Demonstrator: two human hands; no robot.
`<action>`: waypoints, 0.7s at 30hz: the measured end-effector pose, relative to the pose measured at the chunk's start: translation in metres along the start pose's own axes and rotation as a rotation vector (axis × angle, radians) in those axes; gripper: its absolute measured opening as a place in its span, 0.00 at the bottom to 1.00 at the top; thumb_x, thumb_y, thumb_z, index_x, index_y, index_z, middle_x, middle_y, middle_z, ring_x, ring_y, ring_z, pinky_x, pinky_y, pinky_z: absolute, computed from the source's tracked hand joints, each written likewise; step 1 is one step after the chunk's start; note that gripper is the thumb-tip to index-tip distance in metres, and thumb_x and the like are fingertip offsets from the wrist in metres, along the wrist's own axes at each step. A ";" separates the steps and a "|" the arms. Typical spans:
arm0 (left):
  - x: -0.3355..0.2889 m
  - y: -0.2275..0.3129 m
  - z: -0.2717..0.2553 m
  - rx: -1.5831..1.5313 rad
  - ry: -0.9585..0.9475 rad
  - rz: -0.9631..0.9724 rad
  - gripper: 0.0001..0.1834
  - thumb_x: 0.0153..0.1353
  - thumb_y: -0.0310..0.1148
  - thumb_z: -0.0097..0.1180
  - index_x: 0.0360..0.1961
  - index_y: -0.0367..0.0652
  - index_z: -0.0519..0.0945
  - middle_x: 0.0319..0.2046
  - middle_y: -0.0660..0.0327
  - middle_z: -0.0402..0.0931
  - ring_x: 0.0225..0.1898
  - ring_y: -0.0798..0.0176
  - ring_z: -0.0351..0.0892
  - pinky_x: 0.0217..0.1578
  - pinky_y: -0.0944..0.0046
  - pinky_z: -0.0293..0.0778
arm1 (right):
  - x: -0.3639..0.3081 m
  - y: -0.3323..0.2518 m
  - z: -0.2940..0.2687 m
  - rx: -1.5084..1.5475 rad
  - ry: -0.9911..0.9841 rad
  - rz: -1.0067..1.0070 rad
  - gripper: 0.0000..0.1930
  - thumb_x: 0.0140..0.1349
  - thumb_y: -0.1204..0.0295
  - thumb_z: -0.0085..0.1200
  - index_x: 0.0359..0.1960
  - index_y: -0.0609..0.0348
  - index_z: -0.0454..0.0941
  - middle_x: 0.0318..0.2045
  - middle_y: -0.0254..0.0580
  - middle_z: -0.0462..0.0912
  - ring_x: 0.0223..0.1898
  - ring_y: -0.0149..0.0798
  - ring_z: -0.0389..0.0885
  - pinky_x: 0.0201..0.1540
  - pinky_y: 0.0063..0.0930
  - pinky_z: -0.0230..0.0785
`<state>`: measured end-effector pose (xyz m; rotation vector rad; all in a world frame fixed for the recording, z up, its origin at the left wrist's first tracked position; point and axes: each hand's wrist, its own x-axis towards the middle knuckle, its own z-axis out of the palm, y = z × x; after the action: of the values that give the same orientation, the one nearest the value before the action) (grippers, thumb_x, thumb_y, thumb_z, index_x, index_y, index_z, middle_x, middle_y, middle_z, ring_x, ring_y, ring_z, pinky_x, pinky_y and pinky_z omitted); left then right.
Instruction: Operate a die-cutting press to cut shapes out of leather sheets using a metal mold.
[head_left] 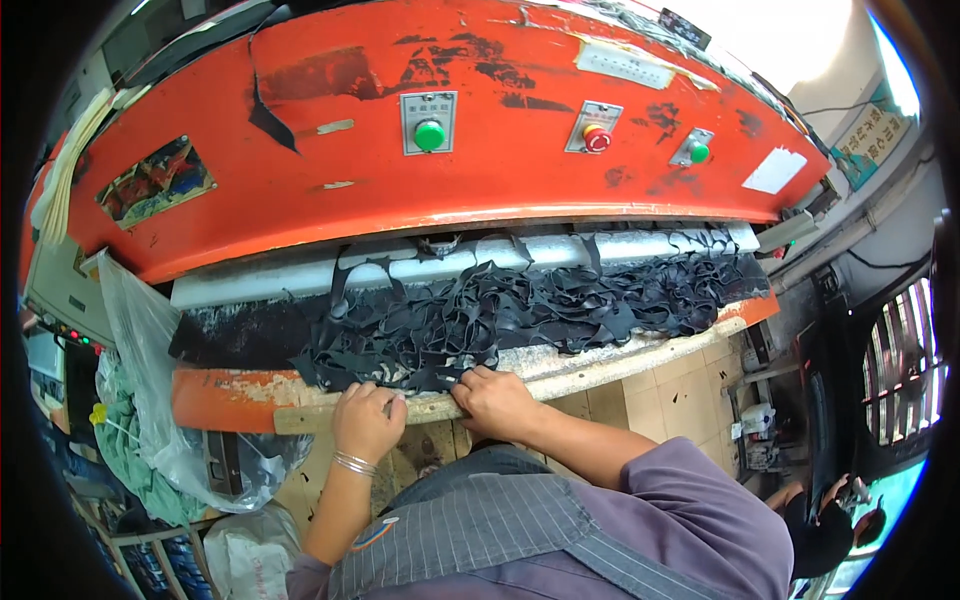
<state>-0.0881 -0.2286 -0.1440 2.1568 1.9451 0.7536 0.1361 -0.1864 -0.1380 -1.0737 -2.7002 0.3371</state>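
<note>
A tangled heap of thin black sheet scraps (520,310), full of cut-out curves, lies along the bed of a red machine (340,200). At the near edge of the heap, my left hand (368,425) is closed, its fingertips curled on the scraps and a dark bit showing by the thumb. Just to its right, my right hand (497,403) is also closed, fingers bent in against the scraps' near edge. Its fingertips are partly hidden. Both hands are beside the pale wooden strip (580,375) along the front of the bed.
Behind the heap runs a white board (400,268) under the red beam. The beam carries a green button (429,136), a red knob (597,138) and another green button (697,152). Clear plastic sheeting (150,340) hangs at left. A person (835,530) is at far right.
</note>
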 end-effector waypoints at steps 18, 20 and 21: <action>0.248 -0.122 0.028 -0.289 -0.001 -0.451 0.21 0.57 0.42 0.59 0.36 0.29 0.79 0.30 0.48 0.82 0.35 0.51 0.82 0.37 0.54 0.75 | 0.190 0.088 -0.024 -0.047 -0.043 0.513 0.35 0.49 0.55 0.64 0.57 0.54 0.66 0.55 0.44 0.68 0.61 0.46 0.63 0.49 0.62 0.65; 0.269 -0.111 0.023 -0.287 -0.182 -0.614 0.24 0.56 0.45 0.59 0.34 0.27 0.80 0.32 0.45 0.82 0.38 0.47 0.82 0.39 0.50 0.74 | 0.167 0.087 -0.037 0.034 0.086 0.234 0.33 0.46 0.62 0.65 0.55 0.55 0.67 0.52 0.44 0.69 0.59 0.46 0.65 0.47 0.58 0.66; 0.273 -0.118 0.024 -0.110 -0.202 -0.476 0.26 0.56 0.48 0.58 0.33 0.28 0.80 0.32 0.43 0.81 0.38 0.44 0.81 0.40 0.49 0.74 | 0.152 0.080 -0.050 -0.006 0.075 0.069 0.32 0.44 0.66 0.65 0.54 0.55 0.67 0.50 0.44 0.69 0.57 0.46 0.66 0.45 0.56 0.67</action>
<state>-0.1718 0.0576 -0.1421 1.5433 2.1238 0.5193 0.0938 -0.0176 -0.0963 -1.1594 -2.6054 0.2941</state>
